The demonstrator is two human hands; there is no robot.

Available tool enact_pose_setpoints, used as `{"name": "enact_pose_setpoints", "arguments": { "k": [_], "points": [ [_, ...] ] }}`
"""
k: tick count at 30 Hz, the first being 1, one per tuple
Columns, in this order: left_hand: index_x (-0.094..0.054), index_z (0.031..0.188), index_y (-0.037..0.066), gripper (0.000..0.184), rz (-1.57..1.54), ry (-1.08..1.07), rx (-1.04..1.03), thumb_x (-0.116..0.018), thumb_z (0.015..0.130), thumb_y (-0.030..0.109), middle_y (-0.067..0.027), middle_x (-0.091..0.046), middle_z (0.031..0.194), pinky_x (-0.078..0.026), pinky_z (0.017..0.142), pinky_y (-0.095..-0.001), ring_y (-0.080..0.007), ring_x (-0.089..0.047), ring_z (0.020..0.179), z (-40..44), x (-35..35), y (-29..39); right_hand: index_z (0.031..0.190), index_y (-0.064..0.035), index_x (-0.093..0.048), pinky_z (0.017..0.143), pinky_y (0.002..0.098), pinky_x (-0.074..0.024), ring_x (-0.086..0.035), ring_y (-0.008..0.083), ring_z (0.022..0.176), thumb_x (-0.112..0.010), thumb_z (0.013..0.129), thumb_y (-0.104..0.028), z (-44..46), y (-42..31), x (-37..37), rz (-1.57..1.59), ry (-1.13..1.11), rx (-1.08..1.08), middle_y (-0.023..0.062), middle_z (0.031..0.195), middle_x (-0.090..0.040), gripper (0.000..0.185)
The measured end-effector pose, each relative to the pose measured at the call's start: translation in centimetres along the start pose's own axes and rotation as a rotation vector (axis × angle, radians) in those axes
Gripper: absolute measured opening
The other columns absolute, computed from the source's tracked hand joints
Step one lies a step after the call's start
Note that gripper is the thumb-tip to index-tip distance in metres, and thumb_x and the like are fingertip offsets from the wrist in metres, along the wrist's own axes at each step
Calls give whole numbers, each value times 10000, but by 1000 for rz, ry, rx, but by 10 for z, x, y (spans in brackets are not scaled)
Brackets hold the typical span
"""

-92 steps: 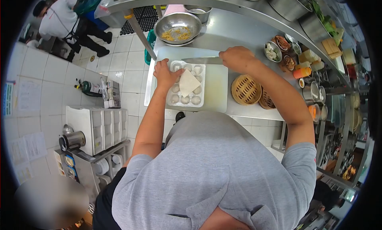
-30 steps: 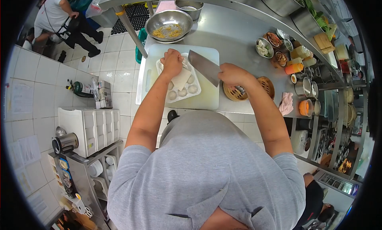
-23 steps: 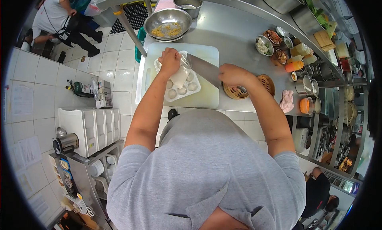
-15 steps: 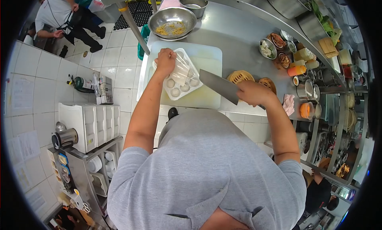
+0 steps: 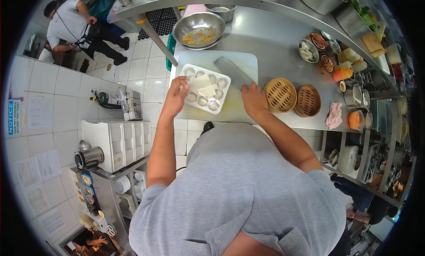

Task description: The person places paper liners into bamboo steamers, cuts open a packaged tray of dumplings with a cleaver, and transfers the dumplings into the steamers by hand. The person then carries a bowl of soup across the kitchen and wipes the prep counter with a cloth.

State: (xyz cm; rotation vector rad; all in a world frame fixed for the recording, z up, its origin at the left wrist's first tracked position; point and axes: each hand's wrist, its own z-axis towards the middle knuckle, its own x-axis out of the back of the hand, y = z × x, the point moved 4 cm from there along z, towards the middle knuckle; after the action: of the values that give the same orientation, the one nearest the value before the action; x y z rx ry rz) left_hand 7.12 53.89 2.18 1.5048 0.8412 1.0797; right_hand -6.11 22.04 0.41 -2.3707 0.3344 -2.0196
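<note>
A white plastic tray (image 5: 214,111) of round, pale dumpling-like pieces lies on the cutting board (image 5: 241,112). Thin pale squares, like wrappers or paper, rest over its middle. At the tray's left edge is my left hand (image 5: 176,96), its bent fingers gripping the rim. My right hand (image 5: 255,101) is closed around the handle end of a cleaver (image 5: 232,72); the handle is hidden under my fingers. The broad blade appears to lie on the board, just right of the tray, pointing up and left. Two round bamboo steamer lids or baskets (image 5: 280,95) sit right of my right hand.
A steel bowl (image 5: 199,28) with yellow bits stands behind the board. Small bowls (image 5: 308,50), sauce bottles (image 5: 342,74) and a pink cloth (image 5: 334,116) are at the right. A metal shelf rail (image 5: 212,0) crosses above the counter. Another person (image 5: 71,26) stands far left.
The cleaver has gone from raised over the board to lying along it beside the tray. The tray has turned, and my left hand has moved from its top to its left edge.
</note>
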Motion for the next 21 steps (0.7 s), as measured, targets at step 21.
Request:
{"name": "enact_pose_setpoints", "arguments": {
  "k": [21],
  "points": [
    [-700, 992, 26, 158, 575, -514, -324, -664, 1033, 174, -207, -752, 978, -565, 850, -471, -374, -718, 915, 115, -20, -29, 1047, -27, -761, 913, 519, -595, -742, 469, 1023, -671, 1040, -119, 28, -29, 30, 856, 271, 205, 228, 1107, -783, 128]
  ]
}}
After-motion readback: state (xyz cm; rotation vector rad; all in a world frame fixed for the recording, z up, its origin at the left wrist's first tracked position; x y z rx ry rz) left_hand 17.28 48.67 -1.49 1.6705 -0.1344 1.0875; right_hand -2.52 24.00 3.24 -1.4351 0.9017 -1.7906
